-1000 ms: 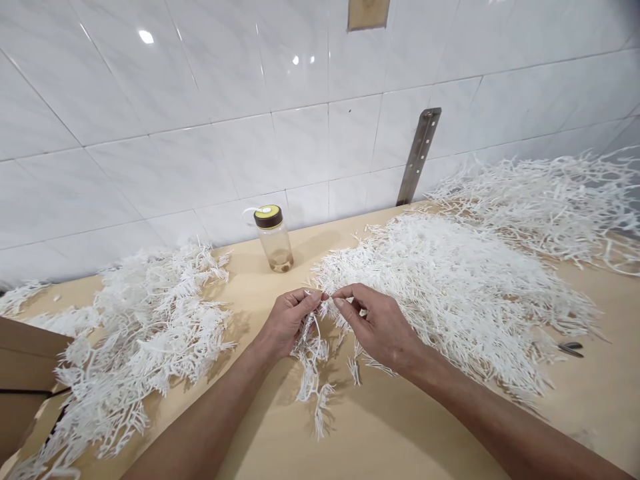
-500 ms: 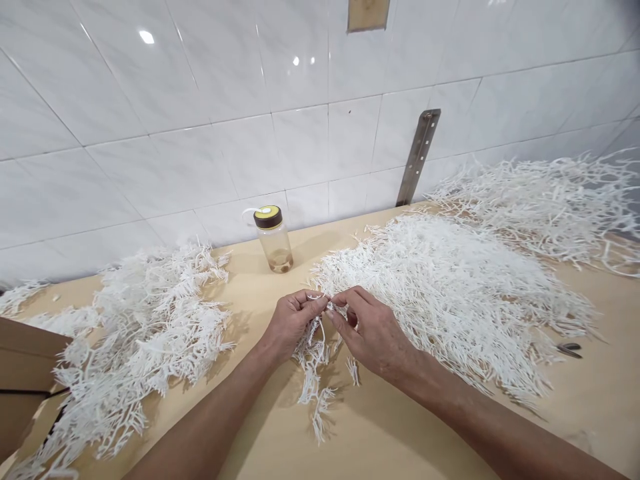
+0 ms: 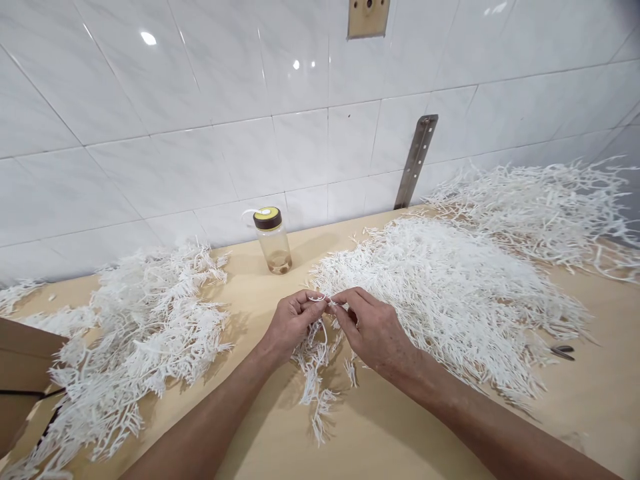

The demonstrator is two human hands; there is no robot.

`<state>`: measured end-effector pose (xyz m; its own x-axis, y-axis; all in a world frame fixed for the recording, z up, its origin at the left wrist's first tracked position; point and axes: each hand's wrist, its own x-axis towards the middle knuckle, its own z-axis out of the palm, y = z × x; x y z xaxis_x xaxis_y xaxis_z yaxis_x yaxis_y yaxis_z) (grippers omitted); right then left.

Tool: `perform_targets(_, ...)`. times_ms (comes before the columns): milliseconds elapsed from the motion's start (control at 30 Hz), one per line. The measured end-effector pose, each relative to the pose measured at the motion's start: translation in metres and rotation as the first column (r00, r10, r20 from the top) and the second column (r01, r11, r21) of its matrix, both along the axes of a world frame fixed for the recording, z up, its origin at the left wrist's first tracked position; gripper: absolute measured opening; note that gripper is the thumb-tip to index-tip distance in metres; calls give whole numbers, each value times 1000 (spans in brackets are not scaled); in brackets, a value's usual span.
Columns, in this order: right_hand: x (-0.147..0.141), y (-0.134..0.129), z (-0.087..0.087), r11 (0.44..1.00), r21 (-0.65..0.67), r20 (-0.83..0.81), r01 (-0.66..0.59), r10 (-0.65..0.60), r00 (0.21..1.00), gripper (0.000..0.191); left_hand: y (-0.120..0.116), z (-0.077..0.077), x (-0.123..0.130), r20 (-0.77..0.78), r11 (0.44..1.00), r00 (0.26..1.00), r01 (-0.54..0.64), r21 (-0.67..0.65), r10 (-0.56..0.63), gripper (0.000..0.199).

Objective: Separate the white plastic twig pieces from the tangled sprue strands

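Note:
My left hand (image 3: 295,325) pinches a thin white strand near the middle of the table. Close beside it, my right hand (image 3: 373,327) holds the strand's other part between thumb and index finger. Below my left hand hangs a chain of white branching sprigs (image 3: 314,377), its lower end lying on the table. One small loose white sprig (image 3: 351,372) lies under my right hand. Right of my hands spreads a large heap of white sprigs (image 3: 450,293). How the strand is joined between the fingertips is too small to make out.
A clear bottle (image 3: 275,250) with a dark and yellow lid stands near the wall. Another white heap (image 3: 150,320) lies left, beside a cardboard box (image 3: 25,380). Longer white strands (image 3: 545,207) pile at back right. A metal bracket (image 3: 417,162) rises behind; a small dark tool (image 3: 563,352) lies right.
Both hands stay pinched together in nearly the same place, and my right fingertips have shifted slightly on the strand. The camera view has tilted up a little.

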<state>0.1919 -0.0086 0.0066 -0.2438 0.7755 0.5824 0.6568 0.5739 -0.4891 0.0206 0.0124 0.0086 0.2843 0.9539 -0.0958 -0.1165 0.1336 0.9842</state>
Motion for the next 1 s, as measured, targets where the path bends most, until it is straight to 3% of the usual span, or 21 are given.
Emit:
perform_targets(133,2,1,1,1000,-23,-35,5,-6,999,16,-1,3,-1,-200,982,980,25,186,13,36)
perform_targets(233,1,0,4,994,-114,-93,5,-16,996,12,-5,5,-1,-325,949,944,50,311,57,30)
perform_targets(400,2,-2,12,948,-314,-179,-41,-16,984,13,-7,5,1,-349,926,931,36,375,105,29)
perform_targets(533,4,-1,13,924,-376,-197,-64,-13,980,16,-6,3,1,-347,895,921,-2,445,175,26)
perform_targets(700,7,2,7,906,-417,-236,-72,-31,971,19,-6,2,1,-337,924,934,18,382,121,27)
perform_targets(900,8,4,11,820,-542,-377,-184,-42,925,21,-6,5,2,-292,953,954,25,302,68,30)
perform_targets(1000,9,5,13,827,-529,-379,-191,-29,925,22,-4,6,0,-233,964,969,-11,266,76,30)
